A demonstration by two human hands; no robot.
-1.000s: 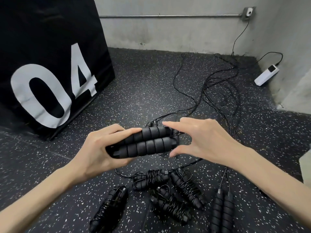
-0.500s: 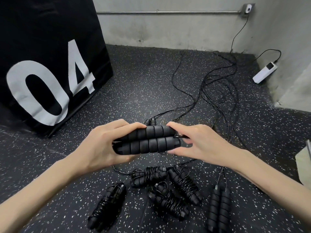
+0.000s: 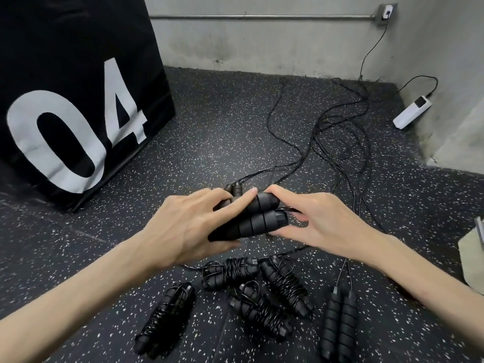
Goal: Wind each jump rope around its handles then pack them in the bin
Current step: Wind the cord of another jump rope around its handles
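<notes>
My left hand grips a pair of black ribbed jump-rope handles held side by side above the floor. My right hand pinches their right ends, where the thin black rope comes out. That rope runs back across the floor into a loose tangle of cords. Several wound rope bundles lie on the floor below my hands. An unwound pair of handles lies at the lower right. Another pair of handle ends shows just behind my left fingers.
A big black box marked "04" stands at the left. A white power strip lies by the right wall, plugged into a wall outlet. A pale object sits at the right edge. The floor is speckled black rubber.
Both hands have turned the held handles from level to tilted, the right ends now higher. My left fingers have slid further over the handles, and my right hand has closed in on their ends.
</notes>
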